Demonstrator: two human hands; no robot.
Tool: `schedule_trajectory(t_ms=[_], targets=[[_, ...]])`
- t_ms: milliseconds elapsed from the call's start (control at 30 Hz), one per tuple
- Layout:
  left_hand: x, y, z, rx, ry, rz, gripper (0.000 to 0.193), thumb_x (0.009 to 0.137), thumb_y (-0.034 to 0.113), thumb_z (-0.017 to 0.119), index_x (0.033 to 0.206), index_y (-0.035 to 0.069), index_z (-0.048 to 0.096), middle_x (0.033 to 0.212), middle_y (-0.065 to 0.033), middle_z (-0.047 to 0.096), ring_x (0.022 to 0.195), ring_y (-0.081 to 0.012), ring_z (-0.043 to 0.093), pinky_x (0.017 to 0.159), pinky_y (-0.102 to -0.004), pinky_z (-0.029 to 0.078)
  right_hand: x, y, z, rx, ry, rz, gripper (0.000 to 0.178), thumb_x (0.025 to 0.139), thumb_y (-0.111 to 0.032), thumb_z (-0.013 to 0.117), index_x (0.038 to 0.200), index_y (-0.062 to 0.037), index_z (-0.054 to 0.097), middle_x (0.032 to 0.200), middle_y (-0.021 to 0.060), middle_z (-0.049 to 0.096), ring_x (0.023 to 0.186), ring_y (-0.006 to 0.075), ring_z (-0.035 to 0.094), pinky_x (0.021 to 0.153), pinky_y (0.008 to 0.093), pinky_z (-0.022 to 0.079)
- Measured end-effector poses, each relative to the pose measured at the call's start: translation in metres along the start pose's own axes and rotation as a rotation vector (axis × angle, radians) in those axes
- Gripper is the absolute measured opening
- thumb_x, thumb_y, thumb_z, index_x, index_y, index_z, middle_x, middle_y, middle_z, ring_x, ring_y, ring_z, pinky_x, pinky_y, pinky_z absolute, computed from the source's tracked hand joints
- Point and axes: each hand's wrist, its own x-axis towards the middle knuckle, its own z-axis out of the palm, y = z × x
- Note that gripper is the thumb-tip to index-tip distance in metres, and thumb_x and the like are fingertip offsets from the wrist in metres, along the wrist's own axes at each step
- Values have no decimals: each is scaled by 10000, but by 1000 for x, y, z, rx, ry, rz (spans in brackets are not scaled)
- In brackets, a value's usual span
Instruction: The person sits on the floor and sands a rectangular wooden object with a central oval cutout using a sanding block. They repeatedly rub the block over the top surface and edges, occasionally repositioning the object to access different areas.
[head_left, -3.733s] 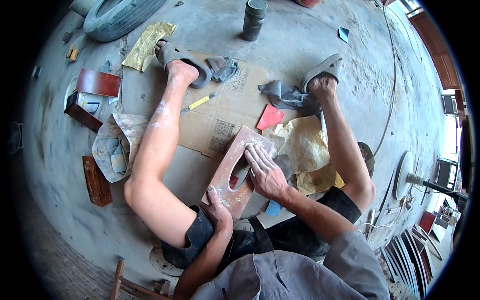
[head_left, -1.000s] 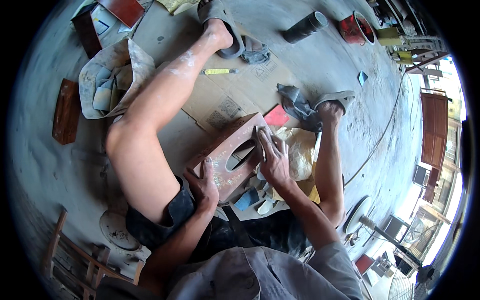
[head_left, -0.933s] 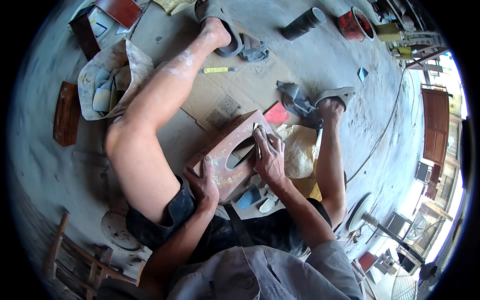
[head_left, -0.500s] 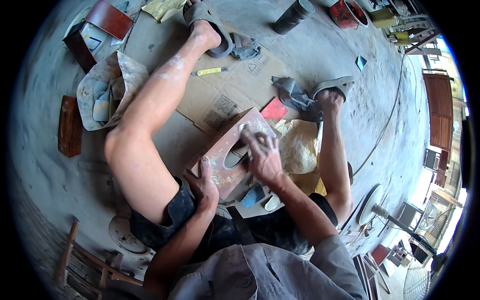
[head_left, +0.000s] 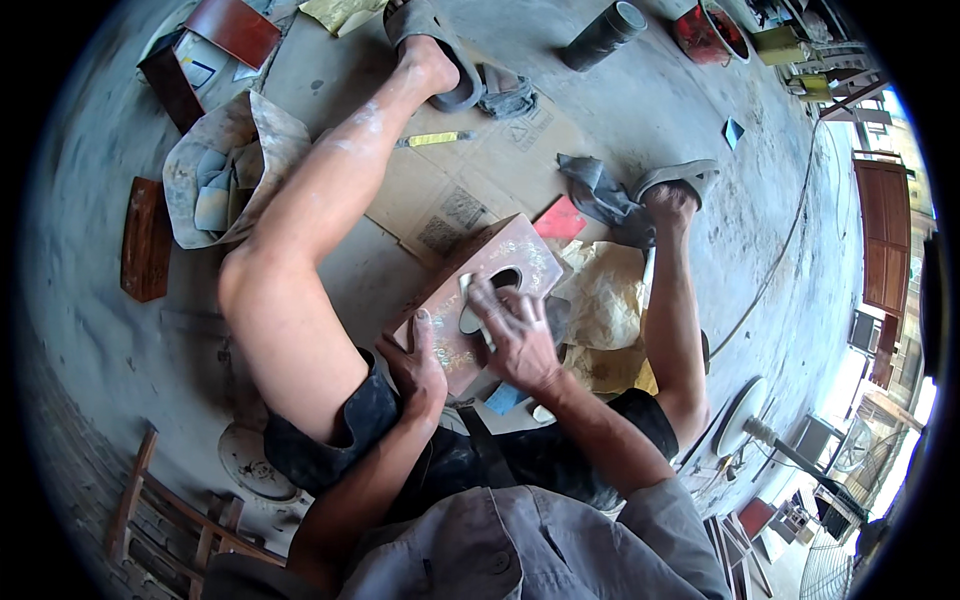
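Between my legs, tilted on the cardboard, is a dusty reddish-brown wooden box point(head_left: 463, 358) with an oval opening in its top face and pale floral marks on it. My left hand point(head_left: 420, 365) grips its near left end, thumb on the top face and fingers down the side. Over the opening, my right hand point(head_left: 518, 335) presses its fingers on the top face, slightly blurred. A small pale pad point(head_left: 466, 286) shows at its fingertips; most of it is hidden. A blue-grey sheet point(head_left: 506, 398) lies by the box's near edge.
Flattened cardboard point(head_left: 400, 208) covers the floor ahead. Around it lie a red sheet point(head_left: 560, 218), a dark cloth point(head_left: 600, 190), crumpled paper point(head_left: 610, 290) and a yellow-banded strip point(head_left: 435, 138). Leftward are an open sack point(head_left: 280, 135) and a wood block point(head_left: 146, 240); a dark cylinder point(head_left: 604, 36) stands far off.
My right hand has moved nearer and left across the top face, uncovering the far part of the oval opening. My left hand keeps its grip; the whole view has shifted slightly.
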Motion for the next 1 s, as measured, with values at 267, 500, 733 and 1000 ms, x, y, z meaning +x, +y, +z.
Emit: schedule_trajectory(t_ms=[267,500,733,1000], targets=[[-1,-4,1,-41,-12,-52,869,981,517,720,1461,-103,345,1424,-346,524,1327,-419,553,1116,-454,442,-4,-9,-5,51,-85,-54,762,749,-61,716,1493,-84,556,1549,107,558,1317,337,536,1120,530,401],[0,-1,-9,181,-106,-152,725,1054,553,575,1355,-95,452,1307,-281,596,1178,-388,605,1052,-455,447,15,64,-38,-18,176,311,480,960,31,580,1439,-5,587,1280,243,686,1154,426,665,1000,448,535],[6,-8,-8,-285,-11,-286,862,1099,670,295,1296,-95,641,1234,-246,699,1154,-336,631,1067,-397,433,24,57,-29,31,159,214,514,933,102,498,1429,5,593,1391,246,635,1291,415,614,1094,463,497],[15,-30,18,-361,92,-508,1009,1031,795,293,1098,-113,726,1007,-199,766,969,-277,693,963,-376,500,38,33,-15,128,-141,71,614,876,75,557,1488,51,522,1534,276,520,1476,425,455,1234,455,384]])
